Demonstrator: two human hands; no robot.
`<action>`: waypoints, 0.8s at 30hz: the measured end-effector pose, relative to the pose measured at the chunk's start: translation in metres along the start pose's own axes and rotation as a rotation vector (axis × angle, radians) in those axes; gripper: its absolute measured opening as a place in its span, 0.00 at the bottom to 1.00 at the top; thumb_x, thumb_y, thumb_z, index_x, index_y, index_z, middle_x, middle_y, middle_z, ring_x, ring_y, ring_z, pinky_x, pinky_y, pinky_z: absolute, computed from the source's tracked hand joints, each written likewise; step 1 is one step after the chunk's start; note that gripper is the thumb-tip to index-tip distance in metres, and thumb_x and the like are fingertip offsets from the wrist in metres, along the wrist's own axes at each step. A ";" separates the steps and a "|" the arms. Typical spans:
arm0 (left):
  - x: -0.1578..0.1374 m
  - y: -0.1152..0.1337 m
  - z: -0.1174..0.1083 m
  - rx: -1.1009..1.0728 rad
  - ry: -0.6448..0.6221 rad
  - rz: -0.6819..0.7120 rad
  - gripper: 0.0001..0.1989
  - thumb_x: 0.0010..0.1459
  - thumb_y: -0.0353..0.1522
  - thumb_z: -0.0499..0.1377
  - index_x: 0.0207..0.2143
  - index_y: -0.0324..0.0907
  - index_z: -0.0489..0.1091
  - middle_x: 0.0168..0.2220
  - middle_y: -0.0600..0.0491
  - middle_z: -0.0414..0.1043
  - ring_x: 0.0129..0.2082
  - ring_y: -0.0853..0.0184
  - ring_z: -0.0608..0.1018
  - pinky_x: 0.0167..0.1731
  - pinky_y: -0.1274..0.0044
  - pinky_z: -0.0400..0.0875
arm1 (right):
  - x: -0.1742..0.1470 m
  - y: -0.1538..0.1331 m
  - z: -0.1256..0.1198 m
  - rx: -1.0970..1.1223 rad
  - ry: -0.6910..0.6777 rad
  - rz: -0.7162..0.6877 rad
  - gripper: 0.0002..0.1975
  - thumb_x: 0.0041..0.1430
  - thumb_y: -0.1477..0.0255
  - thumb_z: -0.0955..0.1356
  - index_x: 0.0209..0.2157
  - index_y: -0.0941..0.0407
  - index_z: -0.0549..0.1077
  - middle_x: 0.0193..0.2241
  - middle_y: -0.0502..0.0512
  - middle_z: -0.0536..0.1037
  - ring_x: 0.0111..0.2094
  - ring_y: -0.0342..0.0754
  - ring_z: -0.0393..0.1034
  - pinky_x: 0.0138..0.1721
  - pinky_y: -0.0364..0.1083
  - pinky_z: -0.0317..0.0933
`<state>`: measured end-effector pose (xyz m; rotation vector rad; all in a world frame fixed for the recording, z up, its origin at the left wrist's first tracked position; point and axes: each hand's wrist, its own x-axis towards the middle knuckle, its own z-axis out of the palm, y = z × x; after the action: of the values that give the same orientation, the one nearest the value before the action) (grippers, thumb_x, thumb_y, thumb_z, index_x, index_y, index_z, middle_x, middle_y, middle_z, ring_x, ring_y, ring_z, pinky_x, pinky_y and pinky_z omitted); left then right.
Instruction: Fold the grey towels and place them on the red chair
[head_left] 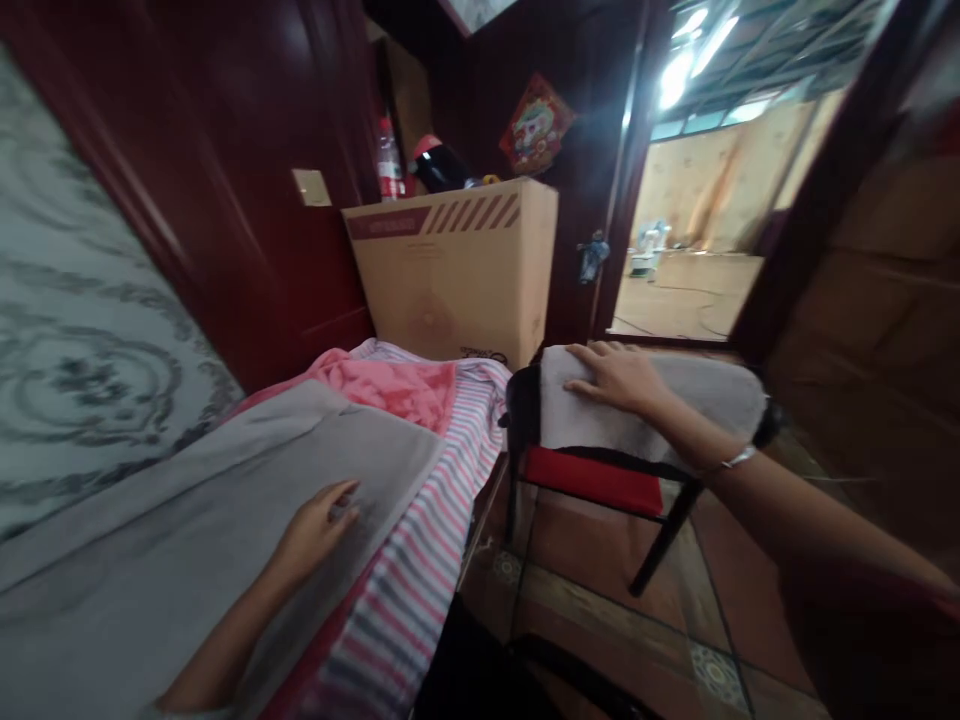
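A folded light-grey cloth (690, 385) lies over the black top of a dark-framed chair (517, 400). My right hand (615, 375) rests flat on that cloth near its left end, fingers spread and holding nothing. On the left, a large grey cloth (187, 530) is spread over a bed-like surface, with its far left part folded over. My left hand (319, 530) is at this cloth, its thumb and fingers apart and slightly bent, with nothing visible in it. Whether it touches the cloth I cannot tell.
A striped sheet (427, 530) and a pink fluffy blanket (397, 390) lie under the grey cloth. Behind stands a large cardboard box (442, 275) with a bottle (388, 165) on top. Below the folded cloth shows a red panel (592, 480). An open doorway (690, 280) is at right.
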<state>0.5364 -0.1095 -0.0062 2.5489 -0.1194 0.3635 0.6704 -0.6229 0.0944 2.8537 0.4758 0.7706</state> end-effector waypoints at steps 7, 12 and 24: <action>-0.140 -0.052 -0.076 0.423 0.051 -0.224 0.25 0.60 0.41 0.52 0.56 0.42 0.73 0.57 0.45 0.75 0.58 0.55 0.76 0.60 0.64 0.70 | 0.003 -0.016 0.023 0.197 0.254 -0.033 0.34 0.68 0.48 0.56 0.61 0.56 0.71 0.57 0.72 0.72 0.60 0.72 0.61 0.57 0.71 0.54; -0.225 -0.063 -0.098 0.654 0.022 -0.518 0.30 0.64 0.39 0.50 0.64 0.35 0.66 0.65 0.38 0.66 0.64 0.52 0.70 0.64 0.62 0.64 | 0.005 -0.117 0.039 0.387 0.293 -0.357 0.30 0.71 0.55 0.56 0.64 0.57 0.67 0.59 0.68 0.71 0.61 0.64 0.63 0.61 0.63 0.59; -0.285 -0.051 -0.077 0.712 0.044 -0.706 0.29 0.68 0.38 0.48 0.69 0.42 0.58 0.72 0.43 0.52 0.72 0.54 0.56 0.68 0.54 0.53 | 0.019 -0.383 0.085 0.710 -0.117 -0.721 0.29 0.71 0.58 0.57 0.67 0.55 0.66 0.67 0.64 0.64 0.67 0.60 0.59 0.64 0.61 0.57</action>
<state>0.2532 -0.0224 -0.0505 3.0170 1.0733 0.1922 0.6283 -0.2623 -0.0544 2.8608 1.9285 0.3213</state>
